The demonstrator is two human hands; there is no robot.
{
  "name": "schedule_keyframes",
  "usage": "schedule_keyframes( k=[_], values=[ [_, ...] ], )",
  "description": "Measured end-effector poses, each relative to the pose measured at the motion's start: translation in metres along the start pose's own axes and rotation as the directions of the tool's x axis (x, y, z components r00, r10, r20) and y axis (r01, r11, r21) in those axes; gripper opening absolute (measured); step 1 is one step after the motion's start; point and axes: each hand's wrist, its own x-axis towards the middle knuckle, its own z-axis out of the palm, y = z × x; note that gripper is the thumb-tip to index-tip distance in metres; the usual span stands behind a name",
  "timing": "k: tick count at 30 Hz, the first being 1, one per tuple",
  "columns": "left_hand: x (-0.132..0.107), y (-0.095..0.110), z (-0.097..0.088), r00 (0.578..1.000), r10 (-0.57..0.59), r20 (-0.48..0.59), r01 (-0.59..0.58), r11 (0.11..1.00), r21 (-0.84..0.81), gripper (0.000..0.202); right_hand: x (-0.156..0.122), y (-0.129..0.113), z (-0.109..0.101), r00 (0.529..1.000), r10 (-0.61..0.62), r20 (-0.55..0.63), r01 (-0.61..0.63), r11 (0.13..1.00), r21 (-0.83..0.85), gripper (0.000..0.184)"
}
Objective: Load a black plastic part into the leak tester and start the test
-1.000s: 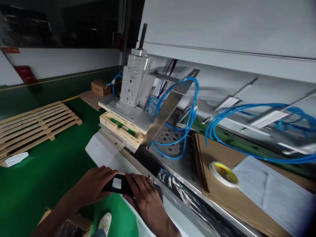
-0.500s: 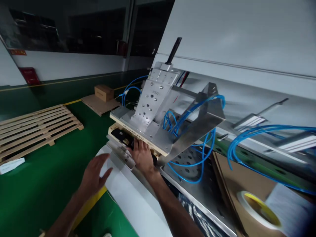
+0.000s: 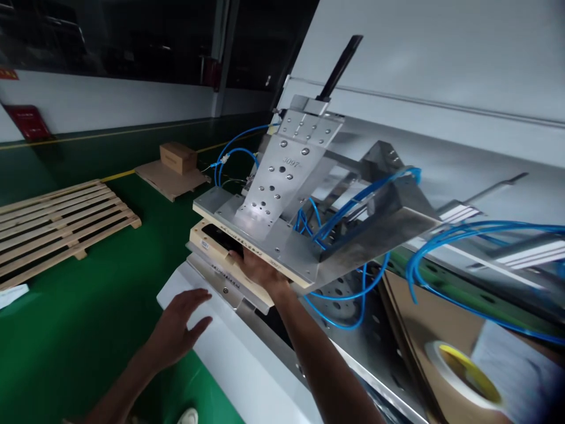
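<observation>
My right hand (image 3: 260,272) reaches into the gap of a metal fixture, between its upper plate (image 3: 286,250) and the cream-coloured lower block (image 3: 216,246). Its thumb shows at the block's front edge, while the other fingers are mostly hidden under the plate. A dark part (image 3: 223,235) is just visible inside the gap; I cannot tell whether the hand grips it. My left hand (image 3: 179,324) hovers in front of the fixture by the white machine panel (image 3: 238,347), fingers and thumb apart, holding nothing. A perforated metal bracket (image 3: 278,171) rises from the upper plate.
Blue air hoses (image 3: 353,206) loop around the fixture and to the right. A tape roll (image 3: 463,374) lies on cardboard (image 3: 424,324) at right. On the green floor at left are a wooden pallet (image 3: 66,227) and a carton (image 3: 178,158).
My right hand has gone deeper under the upper plate, hiding more of its fingers. Less of the dark part shows. My left hand stays open, slightly lower in view. The view has shifted.
</observation>
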Motion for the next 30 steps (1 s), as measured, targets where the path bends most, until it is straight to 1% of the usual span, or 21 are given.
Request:
schedule_keyframes(
  k=[2,4,5,7,9,10,12,15,17,18,19,20,21,22,23,24,25,26,27,28,30],
  values=[
    [0.029,0.008,-0.007,0.996,0.092,-0.021,-0.091,0.994,0.058,0.038,-0.005,0.0,0.001,1.0,0.023,-0.002,-0.023,1.0,-0.014,0.044],
    [0.063,0.012,-0.011,0.978,0.208,-0.03,-0.2,0.965,0.169,0.04,-0.022,-0.002,0.005,0.999,0.052,0.0,-0.052,0.998,-0.037,0.047],
    [0.08,0.013,-0.011,0.964,0.264,-0.026,-0.25,0.937,0.244,0.042,-0.036,-0.004,0.009,0.997,0.076,-0.024,-0.078,0.995,-0.057,0.047],
    [0.112,0.009,-0.009,0.934,0.358,-0.021,-0.321,0.86,0.397,0.047,-0.066,-0.007,0.018,0.982,0.135,-0.133,-0.15,0.982,-0.115,0.049],
    [0.136,0.001,-0.005,0.915,0.402,0.008,-0.352,0.791,0.5,0.051,-0.092,-0.008,0.029,0.953,0.158,-0.257,-0.205,0.964,-0.169,0.05],
    [0.145,-0.002,-0.003,0.911,0.412,0.02,-0.359,0.77,0.527,0.053,-0.101,-0.008,0.033,0.943,0.15,-0.297,-0.209,0.962,-0.179,0.051],
    [0.154,-0.009,-0.004,0.907,0.42,0.031,-0.367,0.751,0.549,0.053,-0.109,-0.009,0.04,0.94,0.12,-0.32,-0.178,0.971,-0.157,0.05],
    [0.147,-0.013,-0.013,0.895,0.444,0.049,-0.391,0.725,0.567,0.052,-0.119,-0.022,0.042,0.933,0.136,-0.332,-0.178,0.979,-0.099,0.051],
    [0.129,-0.015,-0.016,0.88,0.471,0.052,-0.416,0.715,0.562,0.053,-0.14,-0.039,0.041,0.925,0.185,-0.331,-0.221,0.972,-0.074,0.052],
    [0.114,-0.017,-0.015,0.872,0.489,0.018,-0.414,0.716,0.563,0.053,-0.157,-0.051,0.041,0.921,0.206,-0.331,-0.237,0.97,-0.055,0.051],
    [0.095,-0.02,-0.01,0.843,0.534,-0.07,-0.401,0.708,0.581,0.05,-0.177,-0.063,0.042,0.923,0.199,-0.329,-0.22,0.975,-0.029,0.048],
    [0.071,-0.023,-0.003,0.81,0.566,-0.152,-0.392,0.716,0.578,0.047,-0.201,-0.076,0.043,0.925,0.154,-0.346,-0.151,0.988,0.038,0.044],
    [0.043,-0.027,0.007,0.79,0.569,-0.228,-0.375,0.743,0.554,0.041,-0.227,-0.088,0.043,0.929,0.095,-0.357,-0.063,0.993,0.1,0.041],
    [0.012,-0.03,0.019,0.814,0.542,-0.208,-0.38,0.769,0.514,0.034,-0.254,-0.098,0.044,0.93,0.04,-0.367,0.016,0.989,0.148,0.037],
    [-0.02,-0.033,0.033,0.864,0.5,-0.065,-0.417,0.78,0.466,0.029,-0.282,-0.105,0.043,0.926,0.02,-0.378,0.051,0.983,0.178,0.034],
    [-0.053,-0.034,0.048,0.875,0.484,0.035,-0.452,0.788,0.418,0.024,-0.309,-0.106,0.041,0.92,0.04,-0.39,0.034,0.983,0.183,0.031],
    [-0.083,-0.034,0.064,0.868,0.484,0.11,-0.487,0.788,0.377,0.021,-0.335,-0.103,0.037,0.908,0.088,-0.409,-0.023,0.987,0.161,0.029],
    [-0.109,-0.033,0.08,0.853,0.489,0.185,-0.522,0.783,0.339,0.019,-0.359,-0.094,0.033,0.884,0.159,-0.44,-0.116,0.986,0.123,0.028],
    [-0.131,-0.03,0.095,0.842,0.493,0.221,-0.54,0.775,0.328,0.019,-0.381,-0.081,0.027,0.841,0.237,-0.487,-0.23,0.97,0.075,0.028],
    [-0.147,-0.027,0.108,0.832,0.499,0.243,-0.555,0.765,0.328,0.02,-0.4,-0.065,0.021,0.793,0.301,-0.53,-0.324,0.945,0.052,0.03],
    [-0.168,-0.018,0.13,0.808,0.517,0.283,-0.589,0.731,0.346,0.025,-0.429,-0.031,0.009,0.724,0.371,-0.581,-0.438,0.898,0.027,0.037]
  ],
)
